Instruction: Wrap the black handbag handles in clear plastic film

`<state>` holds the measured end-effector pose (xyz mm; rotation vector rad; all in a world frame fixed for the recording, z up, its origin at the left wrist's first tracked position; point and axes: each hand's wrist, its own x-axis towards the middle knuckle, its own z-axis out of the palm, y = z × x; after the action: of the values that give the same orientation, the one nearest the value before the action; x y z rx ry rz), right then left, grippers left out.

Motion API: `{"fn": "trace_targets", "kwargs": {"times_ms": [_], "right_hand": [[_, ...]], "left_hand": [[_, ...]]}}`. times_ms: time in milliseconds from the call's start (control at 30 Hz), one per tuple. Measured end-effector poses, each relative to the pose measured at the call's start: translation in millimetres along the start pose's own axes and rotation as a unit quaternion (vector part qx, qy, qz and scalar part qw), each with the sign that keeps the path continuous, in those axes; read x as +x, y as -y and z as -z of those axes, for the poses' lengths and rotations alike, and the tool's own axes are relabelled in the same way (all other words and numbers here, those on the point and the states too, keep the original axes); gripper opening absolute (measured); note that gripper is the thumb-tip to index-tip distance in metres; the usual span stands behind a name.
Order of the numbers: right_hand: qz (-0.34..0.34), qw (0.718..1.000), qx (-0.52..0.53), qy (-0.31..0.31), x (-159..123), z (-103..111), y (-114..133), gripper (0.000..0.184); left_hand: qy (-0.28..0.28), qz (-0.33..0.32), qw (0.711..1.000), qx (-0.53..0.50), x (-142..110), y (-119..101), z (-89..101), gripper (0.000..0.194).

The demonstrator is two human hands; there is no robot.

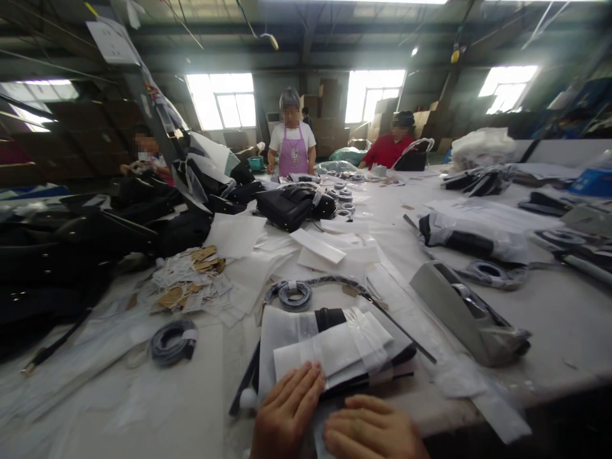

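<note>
My left hand [288, 411] lies flat, fingers stretched out, on a black bag wrapped in white paper [335, 347] at the near edge of the table. My right hand [375, 428] rests beside it, fingers curled down over the wrapped bag's near edge; I cannot see anything else in it. A folded white paper sheet with clear tape [356, 344] lies across the top of the bag. A coiled black strap [294, 295] sits just beyond the bag.
A grey tape dispenser [466, 312] stands to the right. A second coiled strap [172, 342] and a pile of paper tags [189, 280] lie to the left. Black bags [291, 205] are heaped further back. Three people work at the far end of the white table [564, 319].
</note>
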<state>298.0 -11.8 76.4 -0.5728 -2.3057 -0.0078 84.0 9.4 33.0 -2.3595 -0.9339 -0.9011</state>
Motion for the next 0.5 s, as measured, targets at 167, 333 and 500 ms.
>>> {"fn": "trace_targets", "kwargs": {"times_ms": [167,333,500], "right_hand": [[-0.016,0.999,-0.021,-0.046,33,2,-14,0.025],[-0.048,0.997,-0.026,-0.056,36,-10,-29,0.021],[-0.141,0.989,0.025,-0.02,30,-23,-41,0.026]], "left_hand": [[-0.055,0.067,0.996,-0.017,-4,-10,-4.4,0.033],[-0.042,0.107,0.993,-0.025,-15,-16,-10.7,0.031],[-0.039,0.122,0.992,-0.01,-19,-17,-8.8,0.032]]}}
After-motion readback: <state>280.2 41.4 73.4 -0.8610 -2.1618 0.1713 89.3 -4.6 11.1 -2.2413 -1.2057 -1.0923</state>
